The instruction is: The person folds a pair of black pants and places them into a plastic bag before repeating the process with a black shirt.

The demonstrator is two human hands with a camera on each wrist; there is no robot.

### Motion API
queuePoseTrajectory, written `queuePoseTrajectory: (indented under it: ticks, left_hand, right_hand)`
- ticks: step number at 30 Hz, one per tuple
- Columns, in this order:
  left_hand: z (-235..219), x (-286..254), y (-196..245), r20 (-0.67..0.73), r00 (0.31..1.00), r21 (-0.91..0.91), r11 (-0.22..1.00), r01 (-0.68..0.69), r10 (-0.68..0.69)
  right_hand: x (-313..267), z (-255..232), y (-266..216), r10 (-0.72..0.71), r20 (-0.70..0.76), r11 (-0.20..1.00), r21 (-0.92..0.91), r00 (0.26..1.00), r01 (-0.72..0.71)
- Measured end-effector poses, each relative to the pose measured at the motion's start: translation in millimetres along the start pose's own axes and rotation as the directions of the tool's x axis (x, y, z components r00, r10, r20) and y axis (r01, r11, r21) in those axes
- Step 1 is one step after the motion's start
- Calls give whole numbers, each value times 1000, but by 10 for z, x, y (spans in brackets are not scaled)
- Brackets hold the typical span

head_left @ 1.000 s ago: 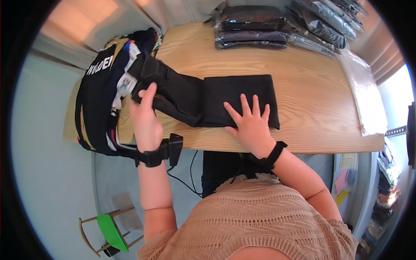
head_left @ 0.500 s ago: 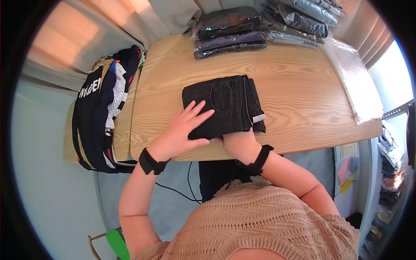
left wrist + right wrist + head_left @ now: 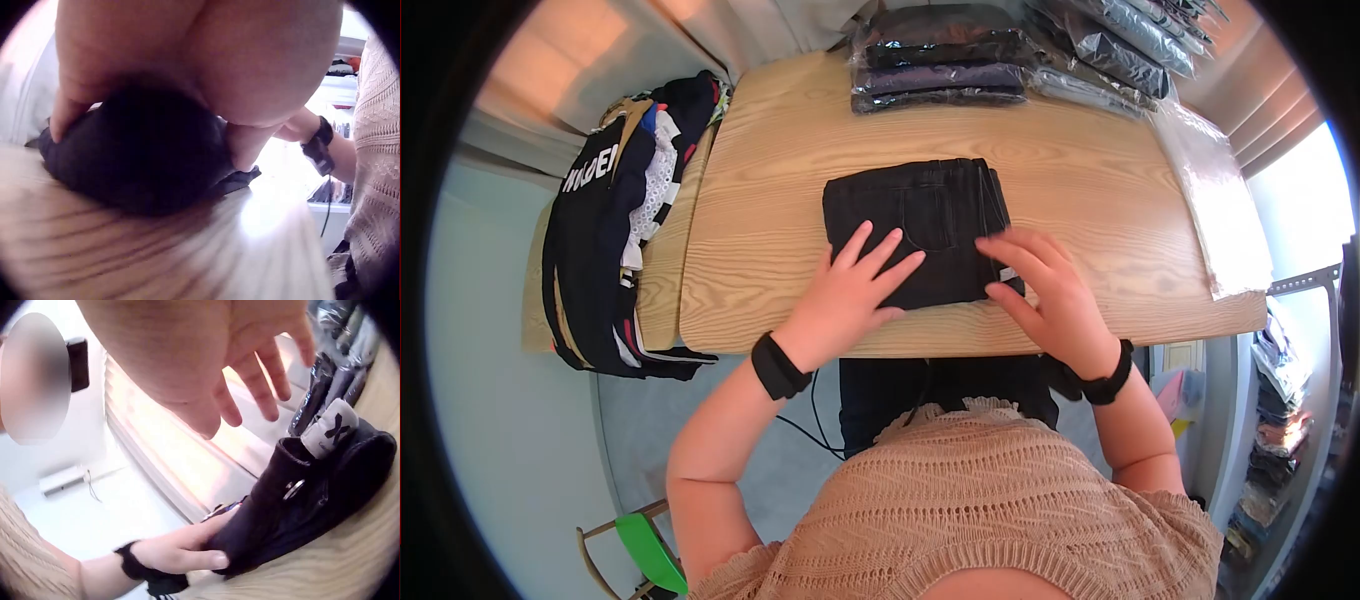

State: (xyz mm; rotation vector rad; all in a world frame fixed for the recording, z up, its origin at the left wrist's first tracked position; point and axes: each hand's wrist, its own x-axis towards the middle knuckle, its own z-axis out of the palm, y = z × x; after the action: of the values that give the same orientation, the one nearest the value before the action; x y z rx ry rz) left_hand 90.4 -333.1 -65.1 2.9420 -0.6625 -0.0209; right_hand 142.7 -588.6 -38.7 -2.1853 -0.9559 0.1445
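A pair of black jeans (image 3: 940,265) lies folded into a compact rectangle near the table's front edge, a pocket facing up. On its left part rests my left hand (image 3: 840,305), fingers spread over the denim and thumb by the front edge. My right hand (image 3: 1055,295) is at the right side, fingers slightly bent and apart, holding nothing. In the right wrist view its fingers hang in the air above the jeans. A white label (image 3: 331,428) and a metal button (image 3: 294,489) show at the waistband there. Dark cloth (image 3: 144,156) fills the left wrist view beneath the palm.
Stacked clothes in clear plastic bags (image 3: 940,60) stand at the back of the wooden table (image 3: 770,190). Clear plastic bags (image 3: 1215,210) lie along its right edge. At the left, a pile of loose garments (image 3: 600,220) lies on a lower surface. A green chair (image 3: 650,550) stands behind.
The jeans' left end was brought over to the right, making a smaller bundle. My right hand has come out from the front edge to the right side; my left stays on top.
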Motion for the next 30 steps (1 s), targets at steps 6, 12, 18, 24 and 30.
queuePoseTrajectory:
  ticks: [6,12,18,24,30]
  left_hand:
    - [6,-43,367,-21,1000,-2,1000,23,-23]
    - [5,31,428,-19,999,-115,993,41,-44]
    - [-65,19,517,29,996,-91,992,88,-86]
    - [-46,53,577,33,993,-38,993,111,-109]
    - [-20,65,613,33,990,-6,991,136,-136]
  right_hand:
    - [47,364,297,-9,-10,897,-442,1000,3]
    - [-38,-143,655,-16,43,984,-176,999,23]
    - [-451,-1355,1771,365,-522,732,-351,771,-584]
    - [-899,-2051,2562,635,-666,229,-322,391,-919]
    - [-1029,-2001,2550,641,-643,283,-311,420,-907]
